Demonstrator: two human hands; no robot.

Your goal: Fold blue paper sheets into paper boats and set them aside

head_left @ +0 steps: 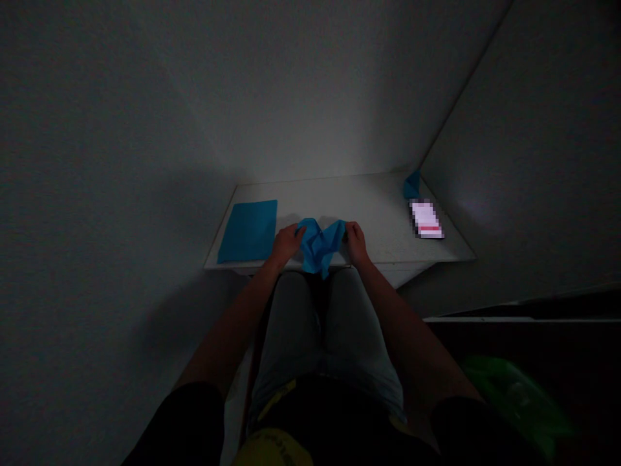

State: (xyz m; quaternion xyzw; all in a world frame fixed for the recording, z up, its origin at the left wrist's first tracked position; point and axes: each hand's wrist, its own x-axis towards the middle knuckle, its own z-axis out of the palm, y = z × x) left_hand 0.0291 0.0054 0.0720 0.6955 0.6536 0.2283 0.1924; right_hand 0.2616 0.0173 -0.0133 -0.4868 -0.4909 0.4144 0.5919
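Observation:
Between my two hands is a sheet of blue paper, creased and partly folded, held just over the front edge of the white table. My left hand pinches its left side, with the thumb on top. My right hand is closed on its upper right corner; the fingertips there are partly hidden. To the left of my left hand lies a flat stack of blue paper. At the back right of the table stands a small folded blue paper piece.
A phone with a lit, blurred screen lies on the right of the white table. Walls rise close behind the table and on both sides. My legs are under the front edge. Something green shows at the lower right, on the dark floor.

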